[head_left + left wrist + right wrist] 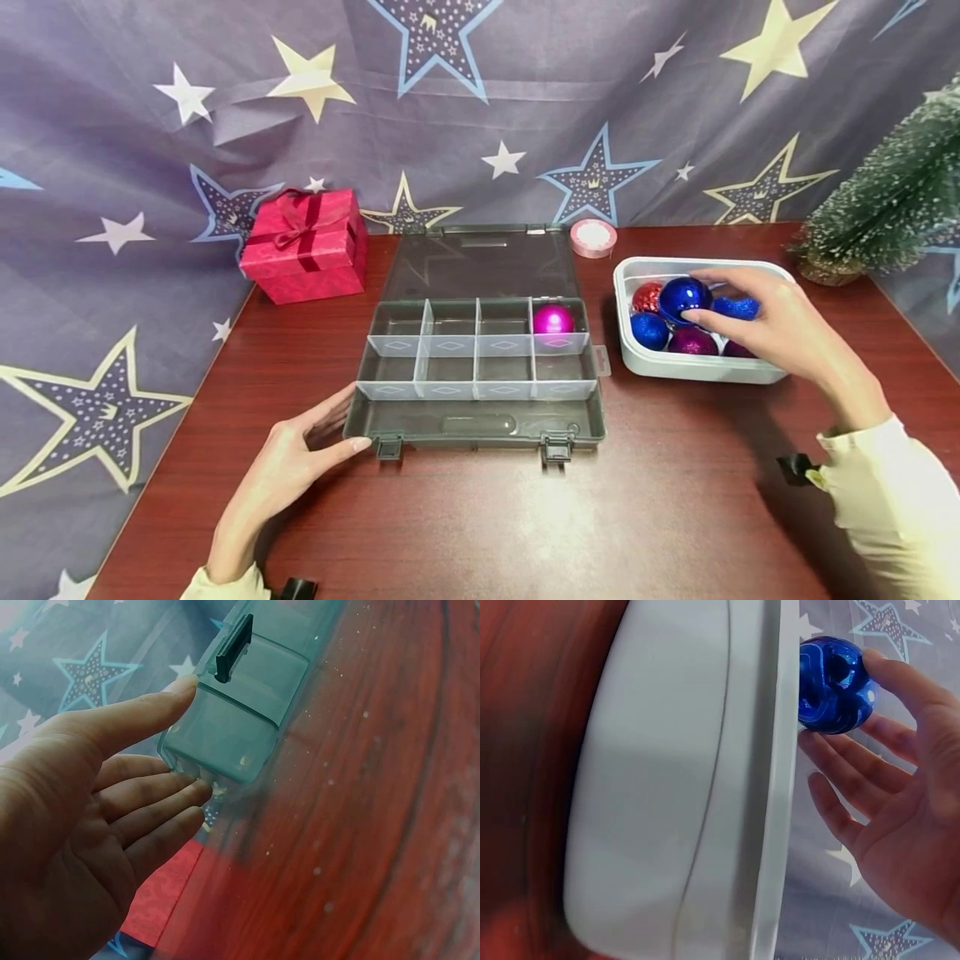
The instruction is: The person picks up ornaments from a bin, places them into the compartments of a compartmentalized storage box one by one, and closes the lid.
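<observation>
My right hand (pixel 783 321) pinches a shiny blue bauble (pixel 685 300) between thumb and fingers, at the white tub (pixel 705 368). In the right wrist view the bauble (pixel 832 686) shows just past the tub's rim. Under and around it in the tub lie a red bauble (pixel 647 297), glittery blue ones (pixel 649 332) and purple ones (pixel 692 341). A clear grey divider box (pixel 472 425) lies with its lid back; one pink bauble (pixel 553 319) sits in its back right compartment. At its front left corner, my left hand (pixel 288 454) rests with thumb and fingers extended against the box.
A red gift box (pixel 303 250) with a bow stands at the back left. Behind the divider box's right side is a pink ribbon roll (pixel 593 239). A small frosted tree (pixel 885 192) stands at the back right, and a star-patterned cloth (pixel 480 108) hangs behind the table.
</observation>
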{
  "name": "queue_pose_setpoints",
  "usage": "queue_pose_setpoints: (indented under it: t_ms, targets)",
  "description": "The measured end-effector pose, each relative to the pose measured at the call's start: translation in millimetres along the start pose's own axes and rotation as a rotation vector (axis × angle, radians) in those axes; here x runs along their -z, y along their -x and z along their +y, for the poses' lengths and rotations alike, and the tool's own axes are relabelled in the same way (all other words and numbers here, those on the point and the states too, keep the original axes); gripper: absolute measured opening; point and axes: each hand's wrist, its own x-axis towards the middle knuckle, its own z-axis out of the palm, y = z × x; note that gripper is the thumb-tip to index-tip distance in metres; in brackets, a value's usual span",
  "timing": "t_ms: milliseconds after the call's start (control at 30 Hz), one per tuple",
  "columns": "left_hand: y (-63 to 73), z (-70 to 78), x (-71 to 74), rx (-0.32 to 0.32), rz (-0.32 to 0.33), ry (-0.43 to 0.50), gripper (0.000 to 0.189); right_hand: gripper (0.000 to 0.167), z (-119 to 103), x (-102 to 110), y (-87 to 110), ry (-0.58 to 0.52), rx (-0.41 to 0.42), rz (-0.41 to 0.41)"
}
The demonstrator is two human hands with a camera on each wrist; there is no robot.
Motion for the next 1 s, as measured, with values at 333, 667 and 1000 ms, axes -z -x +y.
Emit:
queue_pose_setpoints:
  t_ms: [333,667,1000]
  targets:
    - [-0.6,-0.2,-0.1,-0.016,-0.003,0.021,0.071,0.05,-18,-15,-17.7,-0.009,0.06,-0.026]
    - [-0.2,-0.9,0.3,-0.008,-0.004,0.007,0.071,0.049,-33,-35,-39.6,-0.056,0.164,-0.044]
    - [0.3,-1.1,0.3,-0.005,-0.003,0.027,0.071,0.049,-46,-52,-56.3,-0.112,0.181,-0.085]
